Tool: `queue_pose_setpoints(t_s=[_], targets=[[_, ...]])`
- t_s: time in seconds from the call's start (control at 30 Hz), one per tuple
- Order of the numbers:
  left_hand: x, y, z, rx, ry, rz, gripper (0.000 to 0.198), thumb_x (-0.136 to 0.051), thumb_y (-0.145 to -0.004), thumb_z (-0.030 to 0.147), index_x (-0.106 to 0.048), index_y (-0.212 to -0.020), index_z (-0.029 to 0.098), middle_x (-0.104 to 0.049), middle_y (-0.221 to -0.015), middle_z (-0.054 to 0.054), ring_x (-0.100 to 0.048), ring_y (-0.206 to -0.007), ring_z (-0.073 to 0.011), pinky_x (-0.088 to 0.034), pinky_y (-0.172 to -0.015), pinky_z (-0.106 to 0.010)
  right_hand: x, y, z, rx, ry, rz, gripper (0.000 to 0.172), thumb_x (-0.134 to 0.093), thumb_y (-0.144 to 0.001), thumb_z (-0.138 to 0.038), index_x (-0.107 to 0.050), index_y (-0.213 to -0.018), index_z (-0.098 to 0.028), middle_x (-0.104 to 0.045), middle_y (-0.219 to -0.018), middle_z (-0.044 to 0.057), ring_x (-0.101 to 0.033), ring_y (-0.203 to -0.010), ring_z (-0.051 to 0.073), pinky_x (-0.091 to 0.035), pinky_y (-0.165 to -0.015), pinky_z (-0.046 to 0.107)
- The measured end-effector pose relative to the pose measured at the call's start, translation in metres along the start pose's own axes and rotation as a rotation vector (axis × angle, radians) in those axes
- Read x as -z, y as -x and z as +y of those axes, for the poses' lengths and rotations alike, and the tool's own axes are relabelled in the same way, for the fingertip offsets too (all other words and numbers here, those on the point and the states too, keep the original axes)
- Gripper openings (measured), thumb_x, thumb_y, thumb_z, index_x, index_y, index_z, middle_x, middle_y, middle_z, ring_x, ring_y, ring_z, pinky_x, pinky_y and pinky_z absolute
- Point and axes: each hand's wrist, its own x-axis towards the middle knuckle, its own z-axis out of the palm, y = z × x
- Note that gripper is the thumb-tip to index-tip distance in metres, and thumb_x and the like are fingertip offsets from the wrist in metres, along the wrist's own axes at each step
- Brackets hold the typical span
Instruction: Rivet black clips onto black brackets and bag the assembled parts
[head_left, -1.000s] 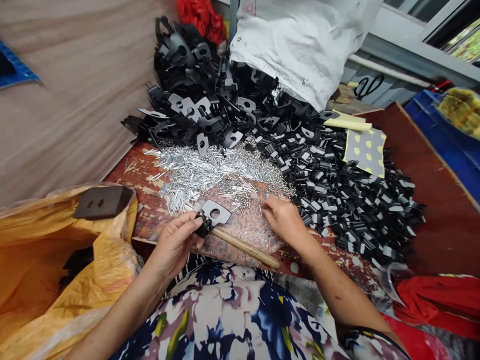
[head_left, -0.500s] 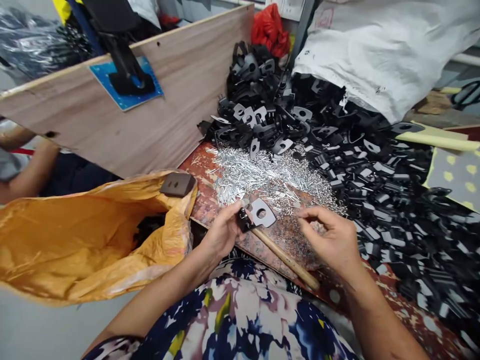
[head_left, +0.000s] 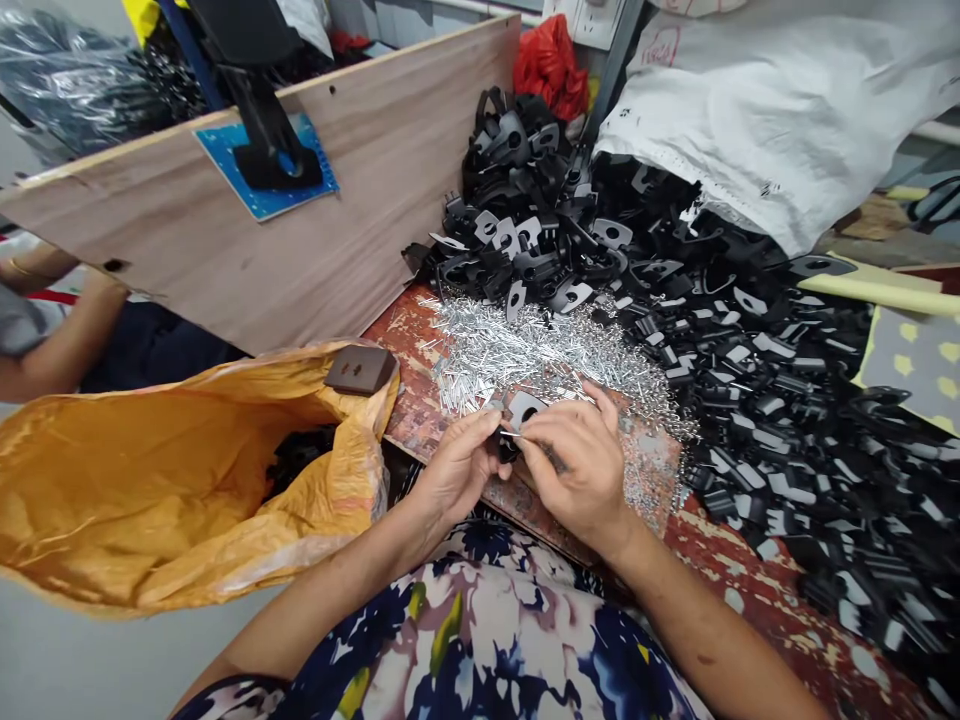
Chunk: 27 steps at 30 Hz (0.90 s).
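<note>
My left hand [head_left: 456, 468] is closed around a small black plastic clip with a grey plate [head_left: 524, 404] that has a round hole in it. Between the thumb and fingers of my right hand [head_left: 583, 468] is a thin metal pin [head_left: 511, 434], its end against the black side of the clip. Whether the pin has entered the clip I cannot tell. Right behind both hands spreads a heap of loose silvery pins [head_left: 510, 345] on the worn red tabletop [head_left: 712, 560]. My right hand and arm cover the place where a wooden handle lay.
Black plastic parts with grey plates [head_left: 525, 245] are heaped at the back, and small black pieces [head_left: 780, 430] on the right. An orange sack [head_left: 135, 480] gapes at left, a brown block [head_left: 360, 369] on its rim. A wooden board [head_left: 360, 190] divides off another person's arm [head_left: 97, 310].
My right hand has moved left from above the table to the clip, bringing the pin against it. The wooden handle is now hidden. The view has shifted slightly.
</note>
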Motion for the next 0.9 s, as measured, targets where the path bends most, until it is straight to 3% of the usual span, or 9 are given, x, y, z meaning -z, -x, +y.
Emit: queue_pose_setpoints(t_s=[0.13, 0.3, 0.43, 0.5, 0.6, 0.7, 0.8, 0.9], targets=[[-0.003, -0.001, -0.004, -0.091, -0.009, 0.075, 0.026, -0.085, -0.075, 0.035, -0.066, -0.077, 0.016, -0.060, -0.070, 0.002, -0.053, -0.057, -0.0091, -0.049, -0.050, -0.021, 0.001, 0.000, -0.009, 0.197, 0.246, -0.113, 0.020, -0.056, -0.093, -0.015, -0.069, -0.092, -0.030, -0.079, -0.096, -0.004, -0.070, -0.091, 0.019, -0.018, -0.125, 0.057], [-0.004, 0.008, -0.001, -0.055, -0.078, 0.081, 0.030, -0.083, -0.077, 0.038, -0.062, -0.078, 0.016, -0.058, -0.072, 0.002, -0.052, -0.059, -0.0087, -0.046, -0.052, -0.020, -0.002, 0.003, -0.005, 0.141, 0.199, -0.189, 0.020, -0.055, -0.094, -0.016, -0.068, -0.087, -0.029, -0.077, -0.087, -0.003, -0.070, -0.087, 0.019, -0.023, -0.123, 0.056], [0.010, 0.025, 0.002, -0.128, -0.175, -0.010, 0.033, -0.084, -0.077, 0.035, -0.061, -0.095, 0.021, -0.058, -0.082, 0.003, -0.050, -0.062, -0.0089, -0.045, -0.056, -0.021, -0.004, 0.007, -0.004, 0.112, 0.152, -0.087, 0.016, -0.059, -0.093, -0.016, -0.067, -0.088, -0.030, -0.077, -0.089, -0.005, -0.069, -0.086, 0.018, -0.029, -0.117, 0.055], [0.022, 0.036, 0.006, -0.241, -0.369, 0.028, 0.036, -0.085, -0.076, 0.028, -0.059, -0.100, 0.024, -0.060, -0.086, 0.003, -0.054, -0.067, -0.0109, -0.046, -0.061, -0.022, -0.006, 0.012, -0.004, 0.115, 0.099, -0.152, 0.018, -0.055, -0.095, -0.015, -0.067, -0.097, -0.029, -0.076, -0.094, -0.003, -0.067, -0.088, 0.018, -0.036, -0.110, 0.049], [0.046, 0.057, 0.021, -0.330, -0.738, 0.152, 0.031, -0.077, -0.084, 0.026, -0.064, -0.112, 0.023, -0.067, -0.098, -0.003, -0.061, -0.088, -0.0186, -0.048, -0.078, -0.027, -0.005, 0.027, 0.001, 0.049, 0.159, -0.377, 0.019, -0.051, -0.099, -0.019, -0.064, -0.112, -0.023, -0.072, -0.103, 0.006, -0.063, -0.094, 0.022, -0.044, -0.090, 0.041], [0.069, 0.071, 0.032, -0.298, -0.962, 0.192, 0.022, -0.064, -0.094, 0.034, -0.069, -0.112, 0.023, -0.066, -0.088, -0.002, -0.059, -0.083, -0.0208, -0.045, -0.076, -0.028, -0.001, 0.050, 0.016, -0.008, 0.404, -0.508, 0.012, -0.056, -0.096, -0.029, -0.063, -0.095, -0.019, -0.064, -0.094, 0.011, -0.059, -0.087, 0.026, -0.043, -0.075, 0.039], [0.083, 0.070, 0.021, -0.246, -1.005, 0.177, 0.026, -0.053, -0.099, 0.042, -0.069, -0.107, 0.023, -0.057, -0.072, 0.002, -0.052, -0.068, -0.0188, -0.040, -0.066, -0.027, 0.000, 0.070, 0.032, -0.024, 0.486, -0.580, 0.011, -0.057, -0.093, -0.028, -0.058, -0.086, -0.019, -0.062, -0.086, 0.009, -0.058, -0.073, 0.022, -0.038, -0.058, 0.033], [0.088, 0.057, -0.001, -0.264, -1.029, 0.195, 0.030, -0.048, -0.100, 0.044, -0.068, -0.103, 0.022, -0.054, -0.069, 0.003, -0.050, -0.065, -0.0179, -0.038, -0.064, -0.027, 0.005, 0.076, 0.037, -0.087, 0.410, -0.604, 0.012, -0.052, -0.095, -0.027, -0.060, -0.098, -0.019, -0.061, -0.068, 0.002, -0.050, -0.050, 0.016, -0.028, -0.045, 0.031]])
